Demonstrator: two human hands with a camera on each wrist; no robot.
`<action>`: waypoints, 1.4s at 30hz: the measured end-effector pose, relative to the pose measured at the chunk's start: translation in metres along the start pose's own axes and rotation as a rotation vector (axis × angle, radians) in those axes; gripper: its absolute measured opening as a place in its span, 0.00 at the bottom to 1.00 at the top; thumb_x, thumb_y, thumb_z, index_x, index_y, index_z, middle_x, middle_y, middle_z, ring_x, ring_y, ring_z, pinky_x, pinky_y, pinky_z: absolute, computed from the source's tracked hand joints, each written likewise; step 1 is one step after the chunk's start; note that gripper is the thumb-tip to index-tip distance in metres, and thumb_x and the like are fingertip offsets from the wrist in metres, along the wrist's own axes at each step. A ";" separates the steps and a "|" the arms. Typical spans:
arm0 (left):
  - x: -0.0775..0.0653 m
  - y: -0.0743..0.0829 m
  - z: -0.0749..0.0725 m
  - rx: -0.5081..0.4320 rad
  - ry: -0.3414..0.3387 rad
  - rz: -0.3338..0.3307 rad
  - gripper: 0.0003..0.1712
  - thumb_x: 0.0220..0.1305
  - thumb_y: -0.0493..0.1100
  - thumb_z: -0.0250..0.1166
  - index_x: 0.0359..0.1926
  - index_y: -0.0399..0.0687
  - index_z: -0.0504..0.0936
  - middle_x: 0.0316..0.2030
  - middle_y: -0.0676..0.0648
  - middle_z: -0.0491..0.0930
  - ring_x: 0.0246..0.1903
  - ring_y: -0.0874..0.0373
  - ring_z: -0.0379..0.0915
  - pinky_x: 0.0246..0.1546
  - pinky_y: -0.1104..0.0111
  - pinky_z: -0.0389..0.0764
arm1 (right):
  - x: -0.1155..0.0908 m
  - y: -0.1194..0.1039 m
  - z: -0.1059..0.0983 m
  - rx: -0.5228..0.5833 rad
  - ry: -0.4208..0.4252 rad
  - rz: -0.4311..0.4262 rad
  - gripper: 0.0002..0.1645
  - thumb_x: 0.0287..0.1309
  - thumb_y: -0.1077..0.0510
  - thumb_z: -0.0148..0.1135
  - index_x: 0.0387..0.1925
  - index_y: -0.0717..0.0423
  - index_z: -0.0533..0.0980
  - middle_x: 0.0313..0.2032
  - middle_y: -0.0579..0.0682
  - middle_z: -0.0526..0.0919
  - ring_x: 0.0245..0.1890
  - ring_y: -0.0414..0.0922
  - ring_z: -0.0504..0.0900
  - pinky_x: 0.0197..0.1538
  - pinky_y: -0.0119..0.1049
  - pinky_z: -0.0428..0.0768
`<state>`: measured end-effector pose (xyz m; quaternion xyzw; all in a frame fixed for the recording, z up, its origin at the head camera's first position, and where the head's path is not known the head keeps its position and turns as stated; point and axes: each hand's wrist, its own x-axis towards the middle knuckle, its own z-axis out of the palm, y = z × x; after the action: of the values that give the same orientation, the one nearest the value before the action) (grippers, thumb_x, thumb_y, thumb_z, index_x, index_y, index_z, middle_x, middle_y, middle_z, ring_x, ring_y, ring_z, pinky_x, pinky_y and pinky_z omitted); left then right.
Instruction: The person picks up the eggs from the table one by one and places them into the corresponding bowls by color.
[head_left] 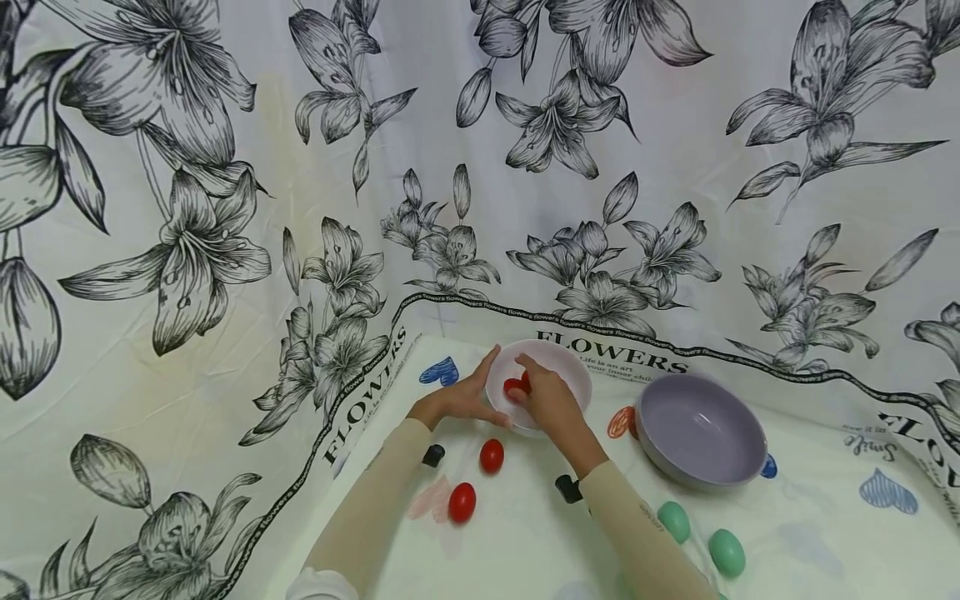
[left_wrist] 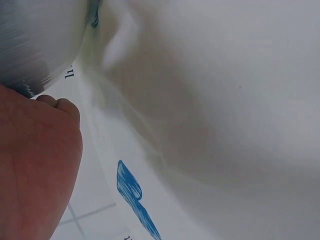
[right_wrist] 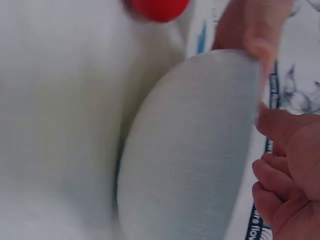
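Observation:
A pale pinkish-white bowl (head_left: 572, 377) stands near the back of the cloth-covered table. My left hand (head_left: 471, 400) grips its left side, thumb at the near rim and fingers farther back; the right wrist view shows the left thumb (right_wrist: 261, 47) over the rim. Inside the bowl, a red egg (head_left: 514, 389) shows by the fingers of my right hand (head_left: 551, 402), which reach over the rim with the egg between them. Curled right fingers (right_wrist: 275, 185) also appear in the right wrist view. Two more red eggs (head_left: 492, 456) (head_left: 462, 502) lie on the cloth in front of the bowl.
To the right stands a larger purple-grey bowl (head_left: 701, 429). Green eggs (head_left: 674, 522) (head_left: 727, 552) lie in front of it, beside my right forearm. A flower-printed cloth (head_left: 465, 150) hangs behind and at the left.

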<state>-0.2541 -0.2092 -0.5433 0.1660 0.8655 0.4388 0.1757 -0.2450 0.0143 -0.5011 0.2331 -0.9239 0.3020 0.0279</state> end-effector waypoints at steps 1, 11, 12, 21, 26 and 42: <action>0.000 0.000 0.000 -0.001 0.001 -0.002 0.85 0.50 0.63 0.84 0.84 0.70 0.24 0.86 0.52 0.35 0.83 0.46 0.42 0.80 0.43 0.53 | -0.004 -0.002 -0.002 0.023 0.024 -0.006 0.43 0.63 0.52 0.77 0.75 0.54 0.70 0.46 0.57 0.90 0.39 0.49 0.87 0.46 0.47 0.88; 0.000 0.003 0.000 -0.022 0.006 -0.013 0.86 0.47 0.66 0.84 0.85 0.68 0.25 0.86 0.50 0.39 0.83 0.43 0.43 0.77 0.39 0.57 | -0.055 -0.024 -0.021 0.220 0.207 -0.067 0.40 0.65 0.46 0.75 0.75 0.43 0.71 0.66 0.47 0.82 0.60 0.49 0.86 0.62 0.49 0.84; 0.000 0.003 -0.001 -0.026 0.005 -0.004 0.86 0.47 0.65 0.85 0.85 0.67 0.25 0.86 0.49 0.39 0.83 0.43 0.43 0.78 0.39 0.56 | -0.061 -0.027 -0.020 0.242 0.220 -0.077 0.40 0.64 0.48 0.76 0.75 0.42 0.72 0.67 0.46 0.82 0.60 0.50 0.86 0.62 0.50 0.84; 0.001 0.003 -0.002 -0.036 -0.009 0.026 0.85 0.50 0.61 0.84 0.85 0.59 0.25 0.86 0.47 0.35 0.83 0.42 0.40 0.79 0.41 0.53 | -0.104 -0.035 0.011 0.365 0.141 -0.232 0.39 0.65 0.49 0.75 0.75 0.41 0.73 0.70 0.40 0.79 0.70 0.42 0.77 0.65 0.46 0.81; 0.001 0.004 -0.002 -0.031 -0.010 0.016 0.83 0.52 0.58 0.84 0.85 0.60 0.25 0.86 0.48 0.32 0.84 0.45 0.35 0.80 0.42 0.49 | -0.114 -0.027 0.035 0.354 0.043 -0.193 0.43 0.65 0.45 0.75 0.77 0.44 0.70 0.72 0.44 0.76 0.72 0.44 0.75 0.66 0.46 0.80; -0.001 0.004 0.002 -0.014 0.012 0.024 0.86 0.49 0.62 0.85 0.85 0.60 0.25 0.86 0.50 0.35 0.84 0.46 0.39 0.80 0.43 0.50 | -0.111 0.000 0.077 0.266 -0.108 -0.001 0.44 0.61 0.46 0.78 0.75 0.49 0.71 0.68 0.43 0.80 0.70 0.44 0.77 0.71 0.44 0.76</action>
<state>-0.2523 -0.2059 -0.5413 0.1726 0.8612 0.4480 0.1665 -0.1395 0.0163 -0.5857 0.2511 -0.8758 0.4088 -0.0530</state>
